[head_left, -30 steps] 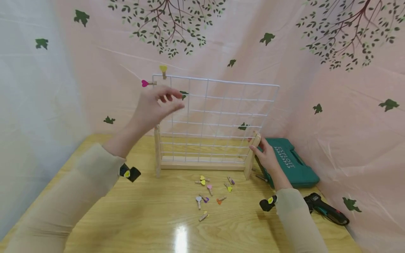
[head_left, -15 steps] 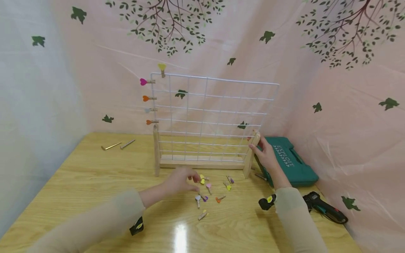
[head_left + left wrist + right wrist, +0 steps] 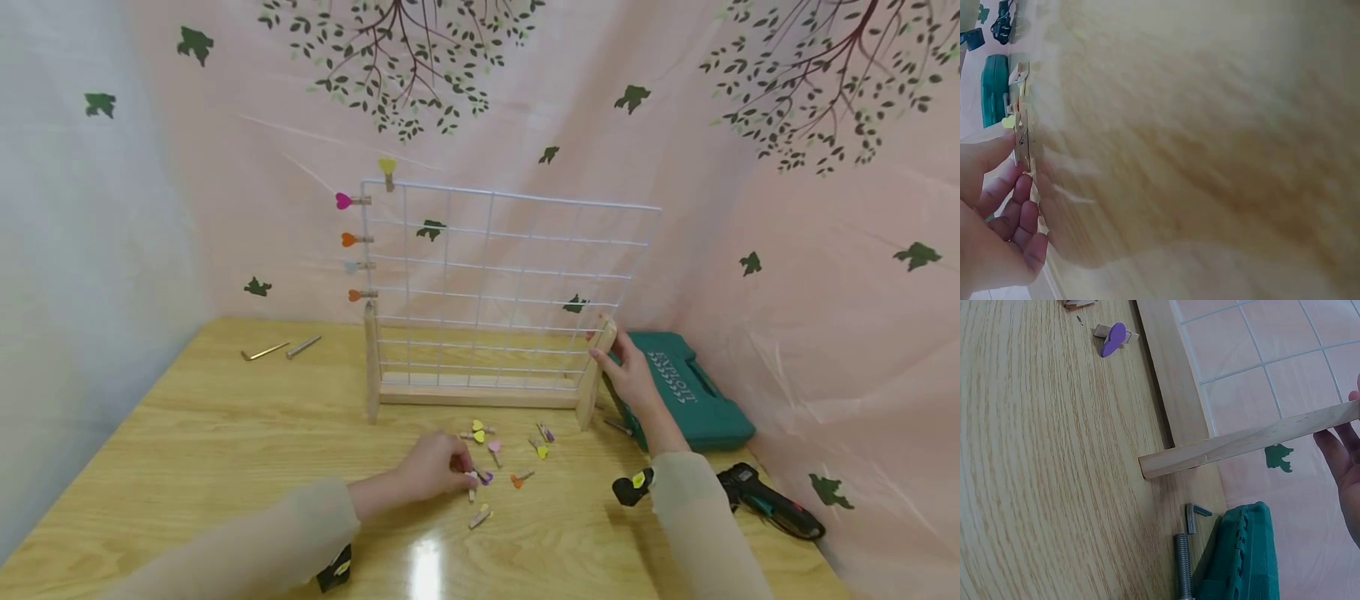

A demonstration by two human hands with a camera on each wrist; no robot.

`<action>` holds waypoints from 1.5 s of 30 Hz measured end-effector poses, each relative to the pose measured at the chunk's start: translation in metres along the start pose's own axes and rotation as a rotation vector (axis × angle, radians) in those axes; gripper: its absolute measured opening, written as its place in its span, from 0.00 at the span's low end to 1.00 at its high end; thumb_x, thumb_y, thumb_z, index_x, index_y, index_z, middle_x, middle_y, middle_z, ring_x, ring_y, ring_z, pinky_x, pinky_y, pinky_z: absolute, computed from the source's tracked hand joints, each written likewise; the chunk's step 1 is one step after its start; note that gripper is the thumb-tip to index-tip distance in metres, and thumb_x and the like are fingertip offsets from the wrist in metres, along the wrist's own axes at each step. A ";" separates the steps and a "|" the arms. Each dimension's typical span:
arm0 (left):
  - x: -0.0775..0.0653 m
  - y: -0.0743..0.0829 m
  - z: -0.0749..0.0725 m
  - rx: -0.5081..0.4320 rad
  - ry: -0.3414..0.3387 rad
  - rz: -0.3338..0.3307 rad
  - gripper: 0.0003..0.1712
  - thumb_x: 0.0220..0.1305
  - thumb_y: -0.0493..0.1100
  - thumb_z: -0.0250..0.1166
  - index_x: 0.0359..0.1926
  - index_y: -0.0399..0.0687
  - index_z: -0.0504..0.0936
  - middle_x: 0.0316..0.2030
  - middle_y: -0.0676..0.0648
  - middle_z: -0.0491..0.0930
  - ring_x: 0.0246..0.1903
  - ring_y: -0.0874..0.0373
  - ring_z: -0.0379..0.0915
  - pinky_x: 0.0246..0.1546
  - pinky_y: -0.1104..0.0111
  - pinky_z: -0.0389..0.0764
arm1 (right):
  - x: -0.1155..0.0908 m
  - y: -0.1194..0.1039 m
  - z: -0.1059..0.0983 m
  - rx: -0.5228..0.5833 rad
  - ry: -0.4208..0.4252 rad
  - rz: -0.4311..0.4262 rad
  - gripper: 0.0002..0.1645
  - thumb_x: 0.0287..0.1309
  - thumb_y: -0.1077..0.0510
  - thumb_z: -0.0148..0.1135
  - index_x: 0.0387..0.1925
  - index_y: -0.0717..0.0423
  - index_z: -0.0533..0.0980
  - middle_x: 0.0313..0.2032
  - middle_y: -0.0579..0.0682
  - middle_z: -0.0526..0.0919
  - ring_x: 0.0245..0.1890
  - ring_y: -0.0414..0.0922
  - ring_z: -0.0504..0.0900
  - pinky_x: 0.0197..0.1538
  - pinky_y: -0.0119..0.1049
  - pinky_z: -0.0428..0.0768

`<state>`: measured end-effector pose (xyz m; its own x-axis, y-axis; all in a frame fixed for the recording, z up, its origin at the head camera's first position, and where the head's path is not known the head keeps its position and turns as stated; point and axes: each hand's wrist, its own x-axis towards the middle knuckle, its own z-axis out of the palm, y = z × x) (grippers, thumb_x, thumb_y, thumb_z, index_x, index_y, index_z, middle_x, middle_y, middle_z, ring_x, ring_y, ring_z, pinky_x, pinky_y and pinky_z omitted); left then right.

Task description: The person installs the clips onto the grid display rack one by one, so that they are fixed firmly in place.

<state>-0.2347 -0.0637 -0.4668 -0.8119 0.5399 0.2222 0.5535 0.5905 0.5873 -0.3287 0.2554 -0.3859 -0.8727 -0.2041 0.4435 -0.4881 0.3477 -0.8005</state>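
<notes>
heart clothespin [image 3: 472,493] is pinched by left hand [image 3: 431,468]; right hand [image 3: 632,379] grips rack [image 3: 480,398].

The left hand [image 3: 433,468] pinches low; the right hand [image 3: 632,379] grips higher, nearer the tabletop's [image 3: 247,442] right edge. Both forearms [image 3: 251,533] reach forward.

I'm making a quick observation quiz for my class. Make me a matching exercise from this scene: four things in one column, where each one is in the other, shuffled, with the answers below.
Things
1. left hand
2. right hand
3. green case
4. magenta heart clip

Places
A. fixed to the left edge of the wire rack
B. on the wooden post at the rack's right end
C. down at the loose clips in front of the rack
D. lying on the table, to the right of the rack

Pairs: 1-C, 2-B, 3-D, 4-A
</notes>
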 end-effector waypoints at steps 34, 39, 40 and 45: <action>0.069 0.110 -0.287 -0.030 0.552 0.109 0.08 0.52 0.47 0.65 0.31 0.48 0.81 0.31 0.54 0.79 0.33 0.63 0.67 0.38 0.73 0.68 | -0.001 -0.001 0.001 0.003 -0.004 -0.010 0.33 0.60 0.63 0.51 0.65 0.50 0.54 0.52 0.66 0.70 0.55 0.56 0.66 0.44 0.19 0.70; 0.086 0.113 -0.309 -0.004 0.645 0.100 0.10 0.53 0.46 0.65 0.33 0.45 0.81 0.33 0.51 0.80 0.34 0.63 0.67 0.39 0.75 0.67 | -0.002 -0.003 0.000 0.005 -0.002 0.020 0.33 0.61 0.62 0.51 0.66 0.48 0.53 0.53 0.66 0.70 0.56 0.56 0.65 0.44 0.19 0.69; 0.089 0.112 -0.311 0.005 0.656 0.088 0.11 0.53 0.48 0.65 0.33 0.46 0.82 0.33 0.52 0.80 0.35 0.63 0.67 0.39 0.75 0.66 | -0.002 -0.003 0.000 0.005 -0.001 0.021 0.33 0.61 0.61 0.51 0.66 0.47 0.53 0.53 0.66 0.70 0.56 0.56 0.65 0.44 0.19 0.69; 0.101 0.107 -0.314 -0.019 0.674 0.044 0.12 0.53 0.50 0.64 0.35 0.48 0.82 0.36 0.53 0.80 0.39 0.62 0.65 0.43 0.74 0.65 | -0.001 -0.002 0.000 0.010 0.000 0.019 0.33 0.61 0.61 0.51 0.66 0.48 0.54 0.53 0.66 0.70 0.56 0.56 0.65 0.43 0.20 0.70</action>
<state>-0.3154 -0.1343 -0.1372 -0.7307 0.0673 0.6794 0.5901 0.5628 0.5788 -0.3267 0.2546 -0.3851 -0.8820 -0.1974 0.4278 -0.4710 0.3424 -0.8130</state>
